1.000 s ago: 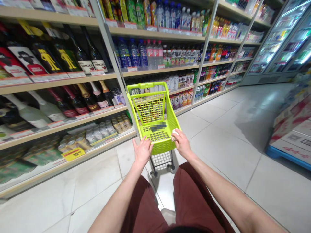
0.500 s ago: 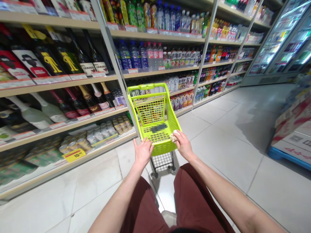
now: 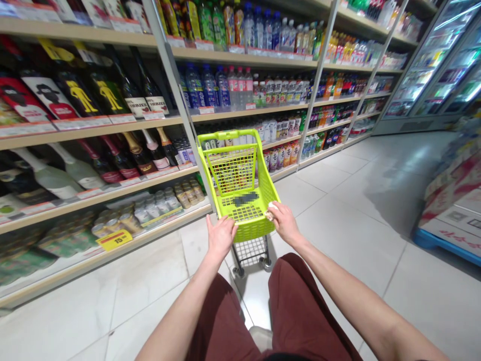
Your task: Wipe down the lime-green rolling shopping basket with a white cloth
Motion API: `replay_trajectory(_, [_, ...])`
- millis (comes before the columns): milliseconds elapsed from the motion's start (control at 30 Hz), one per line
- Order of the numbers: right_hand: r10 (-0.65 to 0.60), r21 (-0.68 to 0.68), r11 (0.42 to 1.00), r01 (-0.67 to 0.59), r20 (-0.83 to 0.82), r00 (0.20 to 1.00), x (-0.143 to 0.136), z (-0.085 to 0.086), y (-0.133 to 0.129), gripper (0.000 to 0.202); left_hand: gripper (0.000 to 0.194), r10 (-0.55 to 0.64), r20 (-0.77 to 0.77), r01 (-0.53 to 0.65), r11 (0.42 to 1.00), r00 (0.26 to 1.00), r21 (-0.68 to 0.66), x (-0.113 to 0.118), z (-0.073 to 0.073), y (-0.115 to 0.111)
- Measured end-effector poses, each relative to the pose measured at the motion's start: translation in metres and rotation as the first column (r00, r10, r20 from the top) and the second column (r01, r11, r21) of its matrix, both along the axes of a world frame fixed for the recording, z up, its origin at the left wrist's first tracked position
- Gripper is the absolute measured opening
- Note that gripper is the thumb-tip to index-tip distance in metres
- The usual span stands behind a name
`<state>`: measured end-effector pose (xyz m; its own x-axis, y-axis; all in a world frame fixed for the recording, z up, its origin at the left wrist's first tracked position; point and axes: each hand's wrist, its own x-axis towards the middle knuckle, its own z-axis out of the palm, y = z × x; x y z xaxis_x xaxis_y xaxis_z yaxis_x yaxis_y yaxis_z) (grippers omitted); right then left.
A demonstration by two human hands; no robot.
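A lime-green plastic shopping cart (image 3: 268, 195) stands upright before my knees, its near rim toward me. My left hand (image 3: 221, 235) lies on the left part of that rim, most fingers bent over it and the little finger sticking out to the side. At the rim's near right corner, my right hand (image 3: 283, 220) is closed on a crumpled whitish cloth (image 3: 270, 210), which rests against the cart. Inside the basket lies a dark object (image 3: 246, 198), blurred out so its kind cannot be made out.
Shelves of bottles (image 3: 236, 85) and cans (image 3: 158, 206) run along the left and ahead, close to the cart. Boxes (image 3: 451, 225) sit on a blue pallet (image 3: 438, 243) at right. Lit glass-door coolers (image 3: 424, 75) stand at the far right, beyond the tiled floor (image 3: 338, 240).
The cloth in my right hand has shifted slightly against the cart's corner. My left hand and the cart show hardly any movement.
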<state>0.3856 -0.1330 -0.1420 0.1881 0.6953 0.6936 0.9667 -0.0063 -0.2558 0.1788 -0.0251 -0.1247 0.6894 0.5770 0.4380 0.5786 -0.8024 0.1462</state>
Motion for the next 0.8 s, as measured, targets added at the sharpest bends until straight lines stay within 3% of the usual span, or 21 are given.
replay_trajectory(67, [-0.054, 0.044, 0.997, 0.057, -0.063, 0.997, 0.009, -0.003, -0.004, 0.037, 0.021, 0.003, 0.004, -0.003, 1.0, 1.0, 0.001, 0.001, -0.001, 0.0])
replay_trajectory(133, [-0.05, 0.062, 0.997, 0.056, -0.089, 0.995, 0.0, -0.005, -0.004, 0.038, 0.021, 0.006, 0.005, -0.006, 1.0, 1.0, 0.006, 0.001, -0.001, -0.001])
replay_trajectory(300, [0.143, 0.006, 0.99, -0.143, -0.029, 0.989, -0.049, -0.003, 0.007, 0.04, 0.021, 0.014, -0.014, -0.014, 1.0, 1.0, 0.021, 0.001, 0.002, -0.005])
replay_trajectory(400, [0.212, -0.028, 0.977, -0.211, 0.016, 0.977, -0.046, 0.001, 0.008, 0.037, 0.022, 0.012, -0.021, -0.012, 1.0, 1.0, 0.025, 0.0, 0.003, -0.006])
replay_trajectory(600, [0.004, 0.024, 1.0, -0.003, -0.028, 1.0, -0.003, -0.005, -0.003, 0.037, 0.023, 0.003, -0.01, -0.003, 0.999, 1.0, 0.032, 0.003, 0.001, -0.007])
replay_trajectory(700, [0.001, 0.029, 1.0, 0.001, -0.051, 0.999, -0.017, -0.009, -0.002, 0.04, 0.023, 0.001, -0.031, 0.0, 0.999, 1.0, 0.052, 0.007, 0.003, -0.011])
replay_trajectory(800, [0.081, -0.014, 0.997, -0.081, -0.029, 0.996, -0.038, -0.009, 0.002, 0.043, 0.024, 0.0, -0.056, 0.004, 0.997, 0.998, 0.08, 0.01, 0.005, -0.015])
